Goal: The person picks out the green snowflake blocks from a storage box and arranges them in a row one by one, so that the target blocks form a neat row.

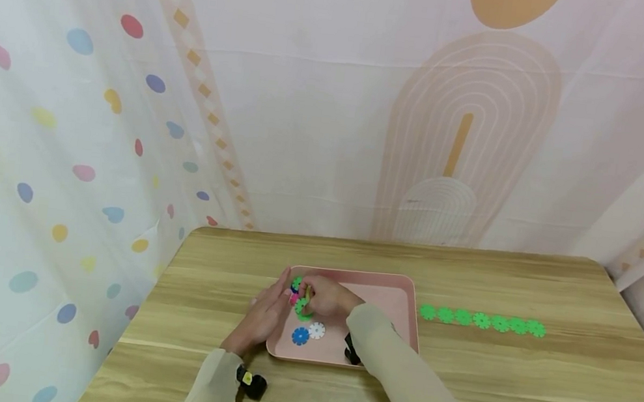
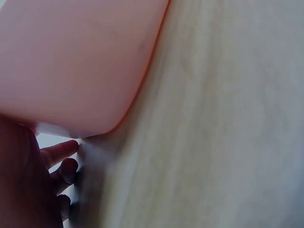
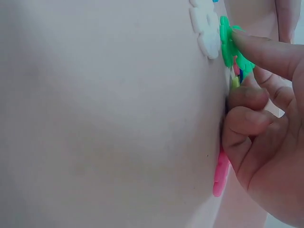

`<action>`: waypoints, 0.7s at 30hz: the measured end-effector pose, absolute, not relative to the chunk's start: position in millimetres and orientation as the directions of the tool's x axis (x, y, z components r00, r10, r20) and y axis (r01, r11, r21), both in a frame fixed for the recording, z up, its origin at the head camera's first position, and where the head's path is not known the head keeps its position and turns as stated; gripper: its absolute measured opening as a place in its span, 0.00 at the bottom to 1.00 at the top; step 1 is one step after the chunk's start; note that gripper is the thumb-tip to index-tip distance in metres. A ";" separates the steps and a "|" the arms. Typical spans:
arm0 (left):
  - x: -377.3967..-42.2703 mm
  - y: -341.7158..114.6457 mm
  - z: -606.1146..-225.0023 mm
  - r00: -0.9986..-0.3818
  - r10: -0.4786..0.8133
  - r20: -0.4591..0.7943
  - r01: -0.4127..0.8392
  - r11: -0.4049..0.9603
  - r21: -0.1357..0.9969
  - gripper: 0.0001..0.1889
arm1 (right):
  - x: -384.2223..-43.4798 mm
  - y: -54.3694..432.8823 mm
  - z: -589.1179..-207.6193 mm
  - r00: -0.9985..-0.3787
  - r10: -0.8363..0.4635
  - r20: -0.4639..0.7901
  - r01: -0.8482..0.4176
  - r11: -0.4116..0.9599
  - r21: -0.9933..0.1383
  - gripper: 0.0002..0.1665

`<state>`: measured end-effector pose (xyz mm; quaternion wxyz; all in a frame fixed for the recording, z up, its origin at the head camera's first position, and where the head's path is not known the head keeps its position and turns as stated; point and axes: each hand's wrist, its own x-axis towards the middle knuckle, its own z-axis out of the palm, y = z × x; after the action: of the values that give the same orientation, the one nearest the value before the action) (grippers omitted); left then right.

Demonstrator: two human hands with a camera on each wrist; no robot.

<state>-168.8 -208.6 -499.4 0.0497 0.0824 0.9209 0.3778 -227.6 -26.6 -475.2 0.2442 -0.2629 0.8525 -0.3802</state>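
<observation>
My left hand (image 1: pixel 265 315) rests along the left rim of a pink tray (image 1: pixel 364 356), its fingers extended. Over the tray's left side, my right hand (image 1: pixel 324 297) reaches into a small group of flower-shaped plastic discs. In the right wrist view one digit touches a green disc (image 3: pixel 227 42), while other fingers are curled; whether they pinch a disc is hidden. A yellow disc (image 1: pixel 308 292) shows by the fingertips in the head view. A pink disc (image 1: pixel 293 299) lies between the hands. Nearer the front of the tray lie a blue disc (image 1: pixel 300 336) and a white disc (image 1: pixel 317 330).
Right of the tray, a row of several green discs (image 1: pixel 481 320) lies on the wooden table (image 1: pixel 514 391). A patterned curtain (image 1: pixel 318 128) hangs behind the table. Black wrist cameras (image 1: pixel 256 387) sit at both sleeves.
</observation>
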 end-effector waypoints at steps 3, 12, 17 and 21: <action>-168.1 -208.0 -498.8 -0.983 0.179 -0.031 0.108 0.710 0.696 0.30 | -227.5 -25.7 -474.3 -0.737 -0.642 -0.213 -0.274 0.571 -0.774 0.13; -168.6 -207.6 -499.2 -0.984 0.175 -0.032 0.104 0.714 0.693 0.30 | -229.8 -21.6 -475.2 -0.722 -0.665 -0.193 -0.317 0.565 -0.762 0.11; -169.6 -208.1 -500.8 -0.984 0.177 -0.033 0.106 0.714 0.692 0.30 | -231.5 -18.0 -474.3 -0.713 -0.681 -0.167 -0.319 0.528 -0.787 0.09; -168.8 -208.3 -500.5 -0.984 0.176 -0.032 0.104 0.705 0.701 0.30 | -231.4 -13.9 -472.6 -0.706 -0.692 -0.149 -0.316 0.496 -0.809 0.09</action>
<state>-168.8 -208.3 -500.5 0.0482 0.0758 0.9221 0.3763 -231.4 -13.9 -472.6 0.2351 -0.3028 0.8323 -0.4004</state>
